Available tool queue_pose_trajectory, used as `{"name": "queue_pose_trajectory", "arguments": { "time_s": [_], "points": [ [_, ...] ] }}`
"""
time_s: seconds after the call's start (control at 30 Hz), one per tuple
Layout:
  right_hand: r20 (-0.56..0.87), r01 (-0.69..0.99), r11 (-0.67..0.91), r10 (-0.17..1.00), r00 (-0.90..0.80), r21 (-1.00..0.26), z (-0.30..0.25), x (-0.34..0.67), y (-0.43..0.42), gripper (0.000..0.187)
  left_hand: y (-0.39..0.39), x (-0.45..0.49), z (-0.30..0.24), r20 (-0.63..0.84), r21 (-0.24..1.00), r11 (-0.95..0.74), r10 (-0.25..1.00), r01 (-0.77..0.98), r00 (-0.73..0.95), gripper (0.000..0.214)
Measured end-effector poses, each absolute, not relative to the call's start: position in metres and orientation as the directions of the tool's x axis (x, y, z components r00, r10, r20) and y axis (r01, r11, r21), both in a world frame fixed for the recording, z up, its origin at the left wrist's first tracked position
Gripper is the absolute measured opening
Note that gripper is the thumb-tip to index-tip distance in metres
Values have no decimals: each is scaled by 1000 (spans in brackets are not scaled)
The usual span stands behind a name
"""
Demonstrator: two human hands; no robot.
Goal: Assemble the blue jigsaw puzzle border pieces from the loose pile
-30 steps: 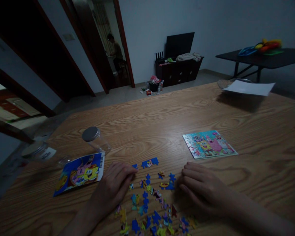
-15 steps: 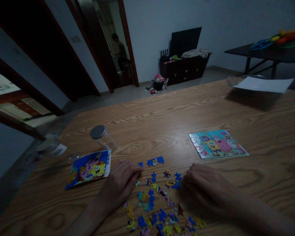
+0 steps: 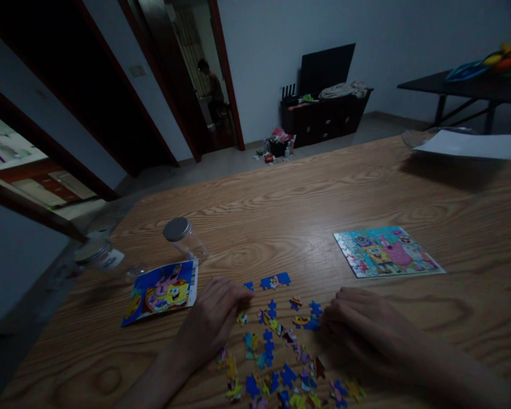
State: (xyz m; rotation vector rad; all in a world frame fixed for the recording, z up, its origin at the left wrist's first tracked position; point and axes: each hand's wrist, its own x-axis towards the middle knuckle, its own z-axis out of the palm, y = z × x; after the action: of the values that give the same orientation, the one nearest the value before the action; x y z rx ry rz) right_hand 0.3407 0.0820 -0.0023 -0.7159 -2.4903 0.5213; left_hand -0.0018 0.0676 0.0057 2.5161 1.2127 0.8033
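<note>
Your left hand (image 3: 215,321) and right hand (image 3: 361,324) lie palm down on the surface (image 3: 323,199), fingers loosely curled, one on each side of the loose puzzle pieces (image 3: 281,352). Fingertips touch the outer pieces. Too dark to tell if either hand pinches one. The pieces are scattered between your hands and down to the near edge. A short joined blue strip (image 3: 275,280) lies just beyond them.

Risks:
- The pieces nearest you sit close to the edge, so a wrist drag could sweep them off.
- Low light makes colours easy to misread.
- The clear jar (image 3: 185,238) near your left hand could get bumped.

Surface: wood grain, with a picture card (image 3: 162,289) left, a finished puzzle (image 3: 387,258) right, a second jar (image 3: 100,255) at the left edge and a white sheet (image 3: 472,145) far right.

Room: dim, with an open doorway and a person (image 3: 213,88) beyond it, a dark cabinet (image 3: 323,116) and a black table (image 3: 464,91).
</note>
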Motion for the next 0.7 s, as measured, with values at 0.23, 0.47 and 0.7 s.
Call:
{"name": "queue_pose_trajectory", "arguments": {
  "time_s": [0.23, 0.47, 0.7],
  "points": [
    [361, 376, 795, 567, -741, -476, -4, 340, 83, 19, 68, -2, 6, 374, 437, -631, 775, 641, 509, 31],
    [360, 389, 796, 570, -739, -463, -4, 339, 83, 19, 68, -2, 7, 364, 448, -623, 782, 641, 505, 31],
    [352, 387, 790, 574, -739, -476, -4, 340, 82, 18, 68, -2, 5, 362, 455, -624, 781, 635, 509, 30]
  ]
}}
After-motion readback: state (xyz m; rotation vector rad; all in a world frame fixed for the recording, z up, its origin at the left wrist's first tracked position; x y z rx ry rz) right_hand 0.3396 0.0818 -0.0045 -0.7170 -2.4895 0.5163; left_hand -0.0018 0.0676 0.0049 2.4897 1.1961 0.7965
